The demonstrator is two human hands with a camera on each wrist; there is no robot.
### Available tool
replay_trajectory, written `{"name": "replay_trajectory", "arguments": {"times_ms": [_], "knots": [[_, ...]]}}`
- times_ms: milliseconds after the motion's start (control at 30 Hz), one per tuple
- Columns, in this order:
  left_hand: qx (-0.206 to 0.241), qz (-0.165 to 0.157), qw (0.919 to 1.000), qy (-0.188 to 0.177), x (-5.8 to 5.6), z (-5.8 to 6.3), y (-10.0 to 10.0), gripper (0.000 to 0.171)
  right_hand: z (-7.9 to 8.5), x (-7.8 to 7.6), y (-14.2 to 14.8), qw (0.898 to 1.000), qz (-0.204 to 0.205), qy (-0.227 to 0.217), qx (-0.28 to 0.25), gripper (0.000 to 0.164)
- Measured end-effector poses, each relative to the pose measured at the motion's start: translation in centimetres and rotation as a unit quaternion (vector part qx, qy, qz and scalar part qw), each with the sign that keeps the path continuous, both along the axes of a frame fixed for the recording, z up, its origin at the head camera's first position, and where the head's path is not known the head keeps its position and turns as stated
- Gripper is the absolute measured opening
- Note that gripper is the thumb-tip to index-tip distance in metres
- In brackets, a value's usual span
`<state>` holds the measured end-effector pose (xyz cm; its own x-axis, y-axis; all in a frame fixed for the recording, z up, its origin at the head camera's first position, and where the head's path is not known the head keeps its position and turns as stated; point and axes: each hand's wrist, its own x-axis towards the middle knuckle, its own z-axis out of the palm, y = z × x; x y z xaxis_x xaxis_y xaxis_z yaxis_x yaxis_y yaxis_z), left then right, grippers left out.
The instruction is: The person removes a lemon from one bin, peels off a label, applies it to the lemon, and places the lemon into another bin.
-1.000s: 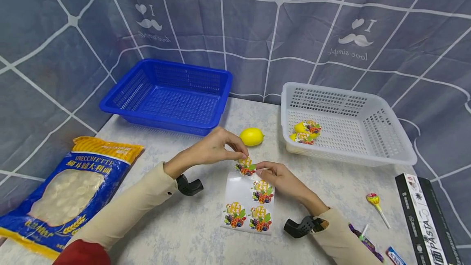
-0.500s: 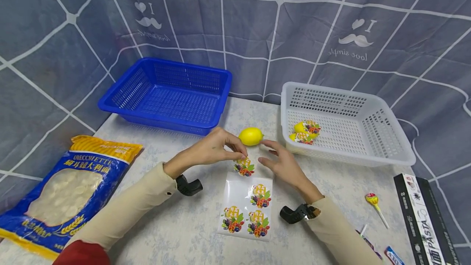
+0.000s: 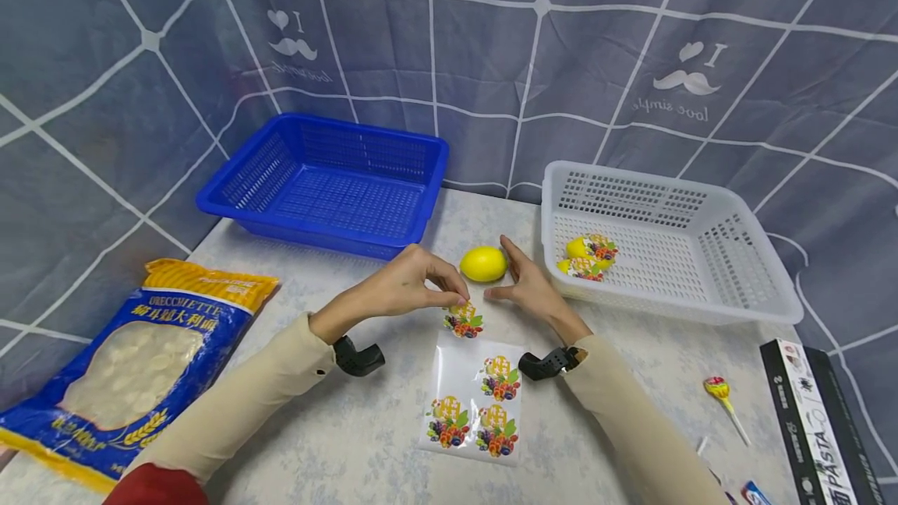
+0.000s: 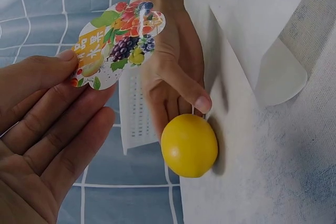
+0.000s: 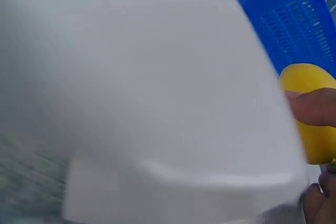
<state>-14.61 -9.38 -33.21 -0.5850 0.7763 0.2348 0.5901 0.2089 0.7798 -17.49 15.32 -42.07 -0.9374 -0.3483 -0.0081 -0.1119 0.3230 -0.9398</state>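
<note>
Between its thumb and index finger, my left hand (image 3: 403, 283) pinches a fruit sticker (image 3: 464, 323) by its edge. The left wrist view shows the sticker (image 4: 122, 45) printed with grapes and berries. A plain yellow lemon (image 3: 482, 264) lies on the table just beyond. My right hand (image 3: 532, 291) is beside the lemon's right side, thumb and fingers spread apart around that side; its thumb (image 5: 317, 107) overlaps the lemon in the right wrist view. Below the hands lies the glossy sticker sheet (image 3: 456, 372), with several fruit stickers on it.
A blue basket (image 3: 323, 236) stands at the back left. The white basket (image 3: 673, 302) at the back right holds stickered lemons (image 3: 588, 253). A pasta bag (image 3: 133, 365) lies on the left; a lollipop (image 3: 717, 388) and a black pasta box (image 3: 817, 419) are on the right.
My right hand has left the sheet's upper edge and moved up to the lemon. My left hand still pinches the sticker in about the same place.
</note>
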Motion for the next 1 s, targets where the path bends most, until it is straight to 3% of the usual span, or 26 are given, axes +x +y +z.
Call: {"name": "replay_trajectory", "arguments": {"times_ms": [200,333,533,767,1000], "knots": [[0.000,0.006,1.0000,0.001,0.0,0.1,-0.1,0.005,-0.3,-0.4,0.0,0.999,0.029,-0.013,-0.034,0.084],[-0.005,0.015,0.9999,0.002,0.0,0.2,-0.1,0.005,-0.1,0.0,-0.2,0.999,0.035,-0.002,0.002,0.072],[-0.004,0.030,0.9996,-0.001,-0.1,0.3,0.0,0.005,0.6,1.1,-0.2,0.997,0.060,0.006,0.042,0.068],[0.018,0.059,0.9979,0.017,-0.2,0.5,0.4,0.004,1.9,3.3,0.1,0.996,0.088,-0.008,-0.032,0.067],[0.046,0.098,0.9936,0.033,-0.2,0.3,1.3,0.004,2.9,5.1,0.0,0.993,0.084,0.001,-0.077,0.066]]}}
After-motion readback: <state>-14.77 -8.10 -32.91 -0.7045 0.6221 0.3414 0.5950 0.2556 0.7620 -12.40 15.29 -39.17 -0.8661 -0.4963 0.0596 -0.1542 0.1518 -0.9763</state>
